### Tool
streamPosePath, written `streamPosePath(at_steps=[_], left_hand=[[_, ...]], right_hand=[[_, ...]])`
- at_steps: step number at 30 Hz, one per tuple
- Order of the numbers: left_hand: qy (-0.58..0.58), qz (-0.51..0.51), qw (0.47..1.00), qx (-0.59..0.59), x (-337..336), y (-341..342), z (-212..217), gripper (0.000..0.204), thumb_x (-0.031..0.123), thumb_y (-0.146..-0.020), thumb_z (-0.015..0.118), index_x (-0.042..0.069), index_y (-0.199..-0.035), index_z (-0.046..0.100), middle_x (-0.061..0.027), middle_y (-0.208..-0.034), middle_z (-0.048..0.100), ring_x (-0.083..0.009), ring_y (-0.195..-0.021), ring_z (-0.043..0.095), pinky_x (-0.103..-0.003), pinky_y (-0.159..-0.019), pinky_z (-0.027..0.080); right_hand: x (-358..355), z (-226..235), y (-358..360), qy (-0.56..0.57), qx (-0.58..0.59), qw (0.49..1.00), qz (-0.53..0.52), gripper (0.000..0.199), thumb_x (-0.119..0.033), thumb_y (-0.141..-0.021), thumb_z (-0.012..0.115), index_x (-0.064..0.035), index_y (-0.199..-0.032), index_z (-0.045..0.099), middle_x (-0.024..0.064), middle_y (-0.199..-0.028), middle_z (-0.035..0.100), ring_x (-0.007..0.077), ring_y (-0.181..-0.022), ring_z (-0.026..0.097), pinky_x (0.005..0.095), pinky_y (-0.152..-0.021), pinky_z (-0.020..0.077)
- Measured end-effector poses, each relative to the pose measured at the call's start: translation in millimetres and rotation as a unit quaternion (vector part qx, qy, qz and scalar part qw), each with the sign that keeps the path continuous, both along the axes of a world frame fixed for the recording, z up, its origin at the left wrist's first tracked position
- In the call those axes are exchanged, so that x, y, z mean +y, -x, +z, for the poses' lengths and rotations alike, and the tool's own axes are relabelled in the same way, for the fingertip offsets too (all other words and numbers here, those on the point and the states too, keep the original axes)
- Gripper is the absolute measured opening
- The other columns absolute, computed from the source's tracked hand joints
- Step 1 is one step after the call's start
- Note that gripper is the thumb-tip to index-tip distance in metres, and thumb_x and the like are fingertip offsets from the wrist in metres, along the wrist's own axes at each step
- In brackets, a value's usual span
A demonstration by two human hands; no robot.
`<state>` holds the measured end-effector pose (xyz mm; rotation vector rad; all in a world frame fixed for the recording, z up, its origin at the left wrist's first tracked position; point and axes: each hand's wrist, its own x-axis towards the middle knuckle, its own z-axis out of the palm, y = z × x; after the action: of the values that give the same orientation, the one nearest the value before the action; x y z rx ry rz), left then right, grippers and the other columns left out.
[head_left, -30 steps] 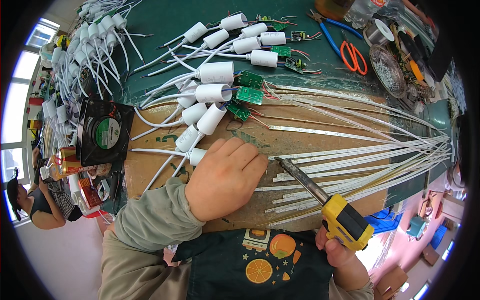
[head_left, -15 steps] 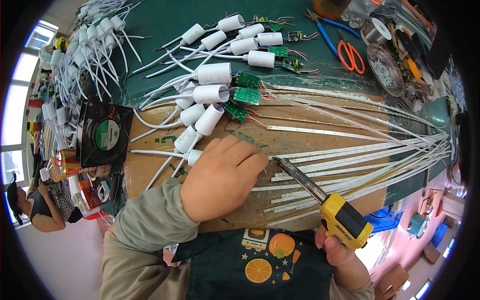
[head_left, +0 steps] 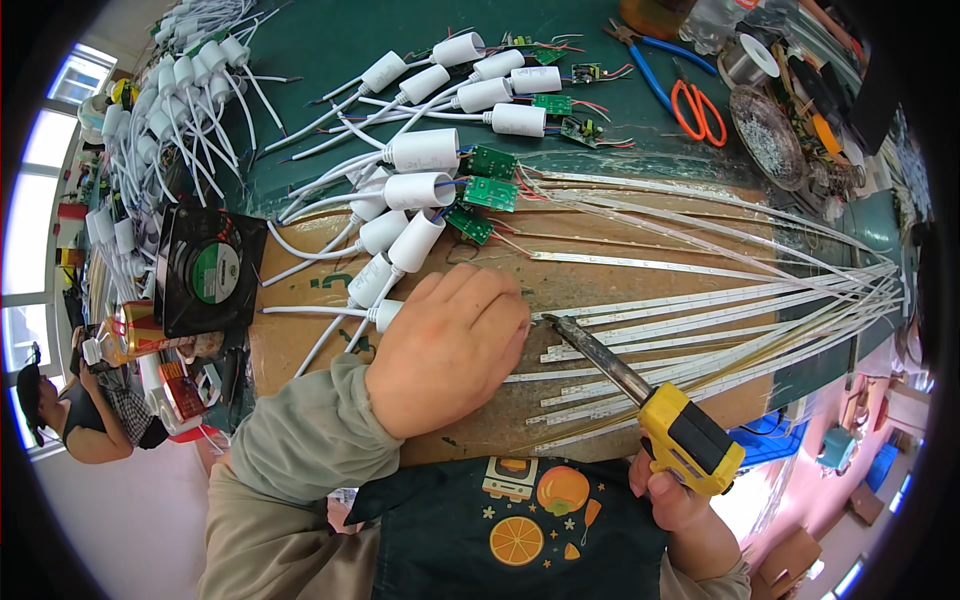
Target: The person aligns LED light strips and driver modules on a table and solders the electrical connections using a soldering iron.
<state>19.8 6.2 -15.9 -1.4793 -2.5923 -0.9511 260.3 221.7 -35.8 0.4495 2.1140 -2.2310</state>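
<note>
My left hand (head_left: 445,350) is closed over the cardboard (head_left: 700,225), fingertips at the left ends of the LED strips (head_left: 660,310). What it pinches is hidden beneath the fingers. A white cylindrical housing (head_left: 385,315) with a white cable shows just beyond its knuckles. With my right hand (head_left: 665,495) I grip a yellow and black soldering iron (head_left: 690,440) from below. Its dark tip lies beside my left fingertips, at the end of one strip. Farther off, several green circuit boards (head_left: 490,194) hang by wires between white housings (head_left: 418,190) and strips.
A black fan (head_left: 210,270) stands at the left, a bottle (head_left: 130,335) beside it. More cabled housings (head_left: 165,110) are heaped at the far left. Pliers (head_left: 660,70), orange-handled scissors (head_left: 700,110), a solder spool (head_left: 750,60) and a dish (head_left: 768,138) lie far right. Another person (head_left: 85,405) is at the left.
My left hand has drawn back very slightly to the left. The soldering iron stays almost in place, its tip still by the strip end.
</note>
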Motion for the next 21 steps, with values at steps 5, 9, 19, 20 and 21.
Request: streamPosePath(at_steps=[5, 9, 19, 20, 21], left_hand=[[-0.007, 0.015, 0.999, 0.028, 3.1, -0.9, -5.1, 0.019, 0.002, -0.072, 0.072, 0.006, -0.087, 0.061, -0.0077, -0.096, 0.060, -0.0275, -0.083, 0.058, -0.038, -0.073, 0.045], [-0.003, 0.025, 0.999, 0.047, 5.9, -3.3, -7.2, 0.019, 0.003, -0.072, 0.072, 0.006, -0.087, 0.061, -0.0074, -0.096, 0.060, -0.0271, -0.083, 0.057, -0.038, -0.071, 0.044], [0.009, 0.023, 0.998, 0.059, 6.1, -4.6, -8.5, 0.020, 0.004, -0.070, 0.072, 0.006, -0.086, 0.060, -0.0079, -0.097, 0.060, -0.0267, -0.082, 0.057, -0.038, -0.070, 0.043], [0.009, 0.023, 0.998, 0.059, 6.0, -4.5, -8.2, 0.020, 0.004, -0.070, 0.072, 0.006, -0.086, 0.060, -0.0079, -0.097, 0.060, -0.0267, -0.082, 0.057, -0.038, -0.070, 0.043], [0.012, 0.023, 0.998, 0.059, 5.9, -4.5, -7.9, 0.020, 0.004, -0.070, 0.072, 0.006, -0.086, 0.060, -0.0079, -0.097, 0.060, -0.0267, -0.083, 0.057, -0.038, -0.070, 0.043]], right_hand=[[-1.4, -1.4, -1.5, -0.006, 0.006, 1.000, -0.005, 0.063, -0.035, -0.090, 0.071, 0.0080, -0.129, 0.047, 0.0078, -0.067, 0.055, 0.0141, -0.053, 0.050, 0.0272, -0.049, 0.0435], [0.0, -2.2, -1.9, -0.001, 0.004, 1.000, 0.000, 0.063, -0.035, -0.090, 0.071, 0.0079, -0.129, 0.047, 0.0078, -0.067, 0.055, 0.0140, -0.052, 0.050, 0.0272, -0.049, 0.0435], [-1.9, -0.7, -1.9, 0.000, 0.002, 1.000, -0.009, 0.064, -0.035, -0.088, 0.073, 0.0085, -0.127, 0.048, 0.0072, -0.066, 0.053, 0.0138, -0.052, 0.048, 0.0270, -0.049, 0.0431], [-2.0, 0.0, -1.1, 0.005, 0.002, 1.000, -0.008, 0.064, -0.035, -0.088, 0.073, 0.0087, -0.127, 0.048, 0.0072, -0.066, 0.053, 0.0139, -0.052, 0.048, 0.0270, -0.049, 0.0431], [-1.9, -0.3, -1.1, 0.005, 0.002, 1.000, -0.008, 0.064, -0.035, -0.088, 0.073, 0.0087, -0.127, 0.048, 0.0072, -0.066, 0.053, 0.0139, -0.052, 0.048, 0.0270, -0.049, 0.0431]])
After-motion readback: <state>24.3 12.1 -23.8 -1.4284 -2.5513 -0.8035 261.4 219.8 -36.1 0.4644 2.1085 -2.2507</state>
